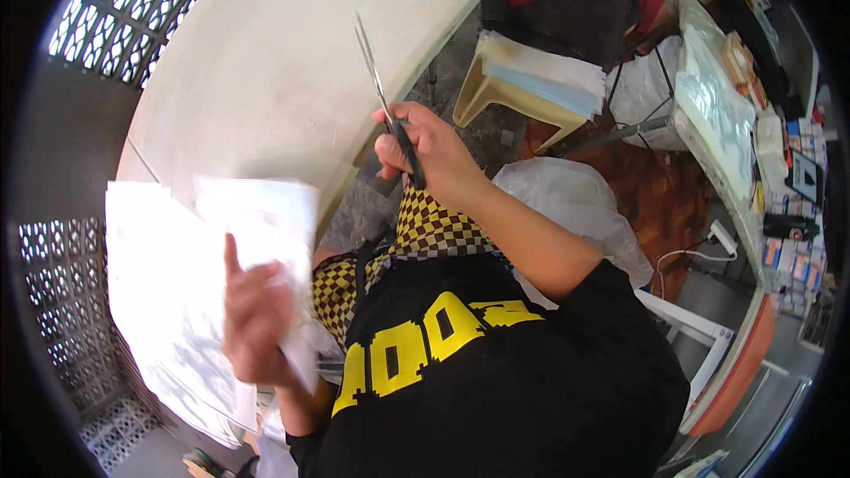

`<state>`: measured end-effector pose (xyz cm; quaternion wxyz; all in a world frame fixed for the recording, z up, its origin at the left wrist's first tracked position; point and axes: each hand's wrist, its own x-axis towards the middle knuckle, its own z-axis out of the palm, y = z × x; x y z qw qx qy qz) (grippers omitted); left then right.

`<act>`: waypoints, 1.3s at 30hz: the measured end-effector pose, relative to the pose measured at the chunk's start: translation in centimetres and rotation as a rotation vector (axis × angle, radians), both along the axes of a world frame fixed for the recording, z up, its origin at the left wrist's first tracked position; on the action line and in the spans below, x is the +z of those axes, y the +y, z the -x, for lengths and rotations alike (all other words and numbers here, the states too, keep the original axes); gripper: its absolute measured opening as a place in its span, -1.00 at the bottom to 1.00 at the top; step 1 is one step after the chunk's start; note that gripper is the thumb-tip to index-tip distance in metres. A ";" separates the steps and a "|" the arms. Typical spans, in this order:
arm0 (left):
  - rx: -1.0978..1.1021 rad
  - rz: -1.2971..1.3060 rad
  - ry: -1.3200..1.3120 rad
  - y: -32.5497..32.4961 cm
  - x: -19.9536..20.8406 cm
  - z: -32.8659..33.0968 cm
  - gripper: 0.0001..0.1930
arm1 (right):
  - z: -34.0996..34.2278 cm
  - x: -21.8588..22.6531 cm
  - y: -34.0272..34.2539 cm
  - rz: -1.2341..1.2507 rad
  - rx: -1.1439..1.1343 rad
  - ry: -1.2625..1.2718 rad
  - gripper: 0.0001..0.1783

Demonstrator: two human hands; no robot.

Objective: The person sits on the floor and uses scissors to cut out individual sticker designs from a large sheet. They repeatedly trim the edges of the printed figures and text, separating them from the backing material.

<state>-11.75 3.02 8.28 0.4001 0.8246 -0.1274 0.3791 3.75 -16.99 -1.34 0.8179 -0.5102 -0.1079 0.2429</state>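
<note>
My right hand (427, 152) is closed around the black handles of a pair of scissors (379, 80). The long metal blades point up and away, over the near edge of the white table, and look nearly together. On the left, my left hand (258, 323) is smeared by motion, with its index finger extended. It grips a white sheet of paper (266, 204), though the exact pinch is hard to see. Beneath and beside that sheet lies a spread stack of white papers (155, 283) at the table's left end.
The white table (292, 44) stretches ahead. A beige stool (482, 88) bears white and bluish sheets. Beside my lap sits a translucent plastic bag (571, 212). To the right, a second table (708, 97) carries plastic-covered material, near a white power strip (722, 235) with its cord.
</note>
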 end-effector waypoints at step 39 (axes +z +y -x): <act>0.867 -0.366 0.721 12.4 -7.9 5.5 -0.63 | -19.1 -27.6 -28.3 0.903 -1.830 0.131 -0.48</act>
